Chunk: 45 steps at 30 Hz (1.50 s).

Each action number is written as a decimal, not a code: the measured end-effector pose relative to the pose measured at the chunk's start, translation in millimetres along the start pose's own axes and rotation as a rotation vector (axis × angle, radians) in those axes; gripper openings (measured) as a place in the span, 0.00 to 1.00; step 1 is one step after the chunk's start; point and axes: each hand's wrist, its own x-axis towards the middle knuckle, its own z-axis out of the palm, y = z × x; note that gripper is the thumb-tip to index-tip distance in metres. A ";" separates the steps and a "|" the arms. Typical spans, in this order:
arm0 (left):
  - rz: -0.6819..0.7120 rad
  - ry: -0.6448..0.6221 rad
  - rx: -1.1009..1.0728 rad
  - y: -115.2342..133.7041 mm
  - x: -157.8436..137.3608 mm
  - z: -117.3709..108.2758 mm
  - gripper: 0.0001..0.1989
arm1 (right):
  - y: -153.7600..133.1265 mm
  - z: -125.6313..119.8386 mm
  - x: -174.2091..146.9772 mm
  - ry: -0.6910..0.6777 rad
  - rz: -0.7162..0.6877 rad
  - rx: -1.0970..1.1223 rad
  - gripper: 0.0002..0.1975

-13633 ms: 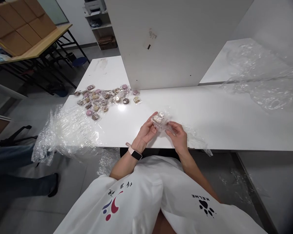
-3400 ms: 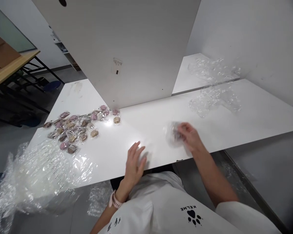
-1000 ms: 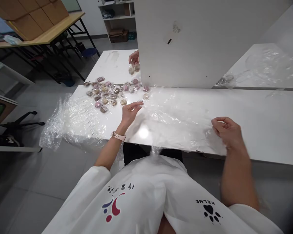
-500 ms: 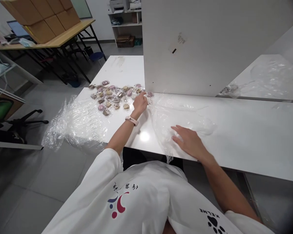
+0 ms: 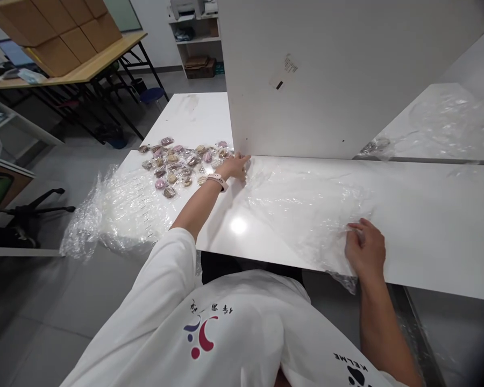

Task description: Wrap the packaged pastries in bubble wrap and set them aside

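Note:
My right hand (image 5: 366,248) is closed on the right end of a clear plastic bag (image 5: 302,207), near the front edge of the white table. The bag lies flat and wrinkled, stretching left towards my left hand, and one corner droops over the table edge. My left hand (image 5: 237,166), with a pale wristband, rests at the bag's far left end beside the upright white panel. Its index finger and thumb are apart; the other fingers are partly hidden. Just left of it lie several individually wrapped snacks (image 5: 172,158), pink, tan and brown, some behind the wrist.
A stack of clear plastic bags (image 5: 123,207) hangs partly over the table's left edge. The tall white panel (image 5: 306,97) rises behind the bag. More clear plastic (image 5: 455,115) lies beyond the panel at right. Cardboard boxes (image 5: 72,48) stand on a wooden table at back left.
My right hand has moved right and closed on the plastic, drawing the bag out to the right. My left hand has shifted slightly, its index finger now pointing right. The camera view has shifted a little.

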 end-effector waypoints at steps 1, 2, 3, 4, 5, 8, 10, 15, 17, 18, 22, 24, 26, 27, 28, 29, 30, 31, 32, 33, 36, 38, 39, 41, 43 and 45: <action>-0.009 0.008 0.000 4.1 4.9 -0.5 0.51 | 0.6 -0.4 3.4 0.039 0.063 0.017 0.18; -0.019 0.027 0.002 7.8 9.2 -0.2 0.46 | 1.0 -0.7 5.6 0.086 0.132 0.032 0.22; -0.028 0.057 0.009 10.9 12.6 1.3 0.41 | 1.6 -1.1 6.6 0.139 0.203 0.036 0.25; -0.036 0.096 0.021 13.5 14.9 3.7 0.35 | 2.4 -1.4 6.6 0.191 0.270 0.027 0.28; -0.039 0.143 0.032 15.6 16.2 7.1 0.29 | 3.3 -1.7 5.9 0.241 0.326 0.006 0.29; -0.049 0.307 0.016 18.3 14.8 19.9 0.19 | 5.3 -2.0 2.6 0.299 0.417 -0.054 0.27; -0.068 0.384 -0.028 16.9 12.1 27.0 0.17 | 4.7 -1.8 2.3 0.232 0.402 -0.073 0.24; -0.112 0.417 -0.107 3.4 5.9 22.3 0.14 | 0.4 -0.1 6.6 0.076 0.272 -0.089 0.20; -0.131 0.468 -0.151 0.3 -1.3 10.3 0.12 | 0.3 1.1 7.2 0.102 0.274 -0.059 0.22; -0.131 0.517 -0.186 1.8 -7.8 3.2 0.10 | 0.6 1.6 7.2 0.120 0.281 -0.045 0.23; 0.052 0.721 -0.460 42.4 -54.0 -13.7 0.07 | 1.7 2.9 6.8 0.144 0.291 -0.016 0.23; 0.215 0.640 -0.686 80.7 -80.0 -3.7 0.08 | 2.6 3.4 7.3 0.142 0.291 -0.015 0.23; 0.328 0.353 -0.887 120.1 -96.6 20.1 0.10 | 3.9 4.1 8.6 0.140 0.289 -0.015 0.22; 0.348 0.187 -0.950 136.9 -99.9 34.9 0.11 | 4.4 4.3 9.4 0.140 0.289 -0.008 0.22; 0.340 0.056 -0.989 150.4 -100.4 49.6 0.12 | 4.3 4.0 9.8 0.141 0.291 0.008 0.22; 0.320 -0.041 -0.998 160.1 -98.9 63.0 0.14 | 3.1 2.9 9.6 0.150 0.298 0.037 0.22; 0.295 -0.107 -0.990 166.0 -96.4 73.8 0.18 | 0.4 0.9 8.1 0.171 0.312 0.081 0.23; 0.272 -0.129 -0.968 168.1 -94.0 81.1 0.22 | -4.3 -2.3 4.8 0.199 0.332 0.139 0.23; 0.263 -0.113 -0.937 166.7 -92.7 84.9 0.26 | -11.3 -6.8 -0.8 0.225 0.358 0.215 0.25; 0.266 -0.067 -0.904 162.1 -93.0 85.5 0.30 | -20.4 -12.2 -8.9 0.243 0.386 0.304 0.26; 0.228 0.248 -0.805 133.3 -104.3 77.1 0.28 | -56.2 -31.5 -46.2 0.192 0.440 0.534 0.28; 0.056 0.502 -0.705 108.3 -115.7 73.2 0.25 | -79.3 -42.2 -73.5 0.082 0.410 0.542 0.28; -0.059 0.582 -0.645 96.6 -120.5 73.6 0.24 | -88.6 -45.3 -84.7 0.020 0.390 0.499 0.29; -0.235 0.601 -0.539 79.0 -126.2 79.2 0.23 | -100.4 -45.8 -98.3 -0.086 0.355 0.373 0.34; -0.252 0.498 -0.547 72.3 -126.7 88.2 0.16 | -103.2 -39.6 -99.5 -0.136 0.342 0.287 0.31; -0.153 0.410 -0.735 75.3 -124.7 95.8 0.10 | -99.1 -31.5 -90.9 -0.125 0.372 0.326 0.22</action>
